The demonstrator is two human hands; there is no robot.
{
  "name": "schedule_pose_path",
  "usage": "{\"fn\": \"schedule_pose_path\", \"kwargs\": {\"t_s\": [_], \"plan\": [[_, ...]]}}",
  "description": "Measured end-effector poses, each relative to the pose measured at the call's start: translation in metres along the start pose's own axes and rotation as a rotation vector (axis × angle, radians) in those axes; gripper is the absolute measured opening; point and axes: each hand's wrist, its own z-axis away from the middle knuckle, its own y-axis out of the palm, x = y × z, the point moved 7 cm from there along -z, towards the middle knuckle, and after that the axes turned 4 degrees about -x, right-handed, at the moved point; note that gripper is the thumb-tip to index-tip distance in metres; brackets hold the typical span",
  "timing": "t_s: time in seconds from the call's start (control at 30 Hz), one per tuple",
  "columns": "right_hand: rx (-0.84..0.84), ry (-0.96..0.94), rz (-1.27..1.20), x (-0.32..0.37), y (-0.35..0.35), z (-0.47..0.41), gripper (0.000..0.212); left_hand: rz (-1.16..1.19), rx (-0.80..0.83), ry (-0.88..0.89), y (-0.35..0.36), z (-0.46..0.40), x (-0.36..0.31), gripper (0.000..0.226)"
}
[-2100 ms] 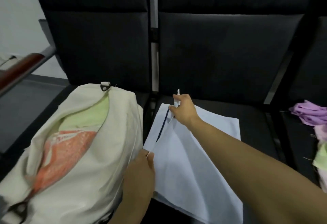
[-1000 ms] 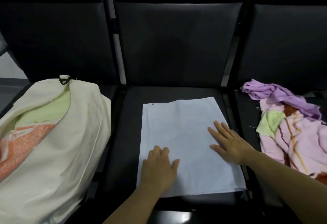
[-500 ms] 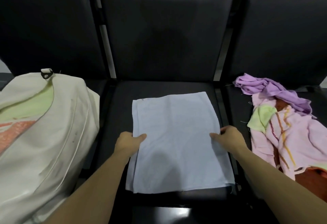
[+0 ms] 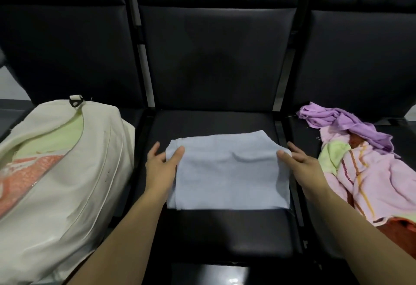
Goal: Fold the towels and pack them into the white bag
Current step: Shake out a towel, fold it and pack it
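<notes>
Pale blue folded terry towel on the middle black padded seat of the bench, nearer its back edge. Left hand pinches the towel's left far corner; right hand pinches its right far corner. White canvas bag, open, with green and orange cloth inside, fills the left seat. Loose heap of purple, pink and green towels lies on the right seat.

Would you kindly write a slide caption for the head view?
Both hands, left and right, pinch a folded pale-blue towel between white bag and unfolded towels.
</notes>
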Motion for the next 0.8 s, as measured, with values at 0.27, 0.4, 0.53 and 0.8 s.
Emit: {"fn": "schedule_pose_path", "kwargs": {"t_s": [0.27,0.4,0.53,0.8], "plan": [[-0.052,-0.345,-0.065,0.074,0.004,0.044,0.008,0.225,0.062,0.272,-0.02,0.028,-0.049,0.031],[-0.037,-0.395,-0.047,0.081,0.004,0.051,0.016,0.13,-0.002,0.286,-0.031,0.029,-0.051,0.039],[-0.025,-0.319,0.035,0.062,0.013,0.043,0.015,0.076,0.043,0.215,-0.023,0.024,-0.04,0.025],[-0.128,-0.171,0.698,-0.035,0.008,0.021,0.041,-0.481,0.034,0.082,-0.013,-0.001,0.019,0.037]]}}
